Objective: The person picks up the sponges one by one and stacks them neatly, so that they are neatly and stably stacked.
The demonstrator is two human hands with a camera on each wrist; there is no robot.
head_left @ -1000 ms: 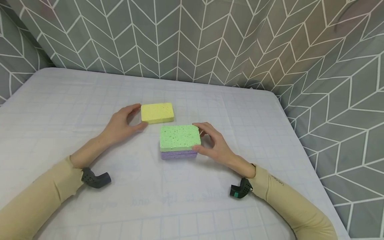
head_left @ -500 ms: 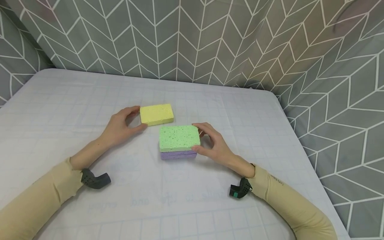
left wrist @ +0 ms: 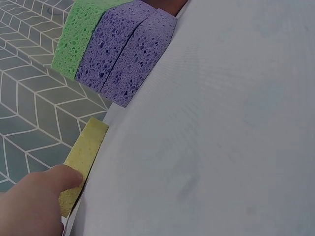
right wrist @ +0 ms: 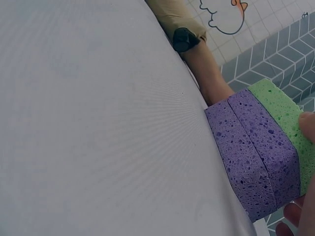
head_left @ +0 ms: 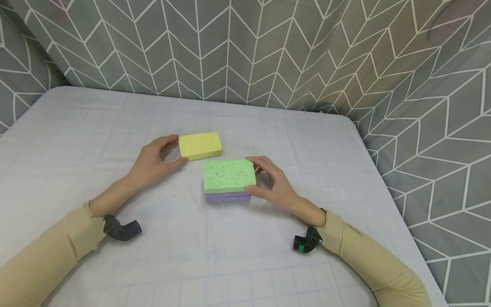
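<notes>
On the table lies a yellow sponge (head_left: 200, 145), its left end pinched between thumb and fingers of my left hand (head_left: 150, 163). Nearer to me and to the right, a green sponge (head_left: 229, 176) tops a stack. Two purple sponges (right wrist: 241, 157) lie beneath it, one on the other. My right hand (head_left: 274, 185) holds the green sponge by its right end, thumb on the near side and fingers on the far side. In the left wrist view the left thumb (left wrist: 64, 178) presses the yellow sponge's side. Most fingers of both hands are hidden there and in the right wrist view.
A white cloth with faint grid lines and lettering covers the table (head_left: 215, 238). Grey chevron-patterned curtains (head_left: 215, 47) hang along its far and right edges. Each wrist wears a dark camera, the left camera (head_left: 122, 229) and the right camera (head_left: 308, 241).
The left hand has shifted the yellow sponge's left end slightly toward me, turning it a little. The right hand and the stack stay practically in place.
</notes>
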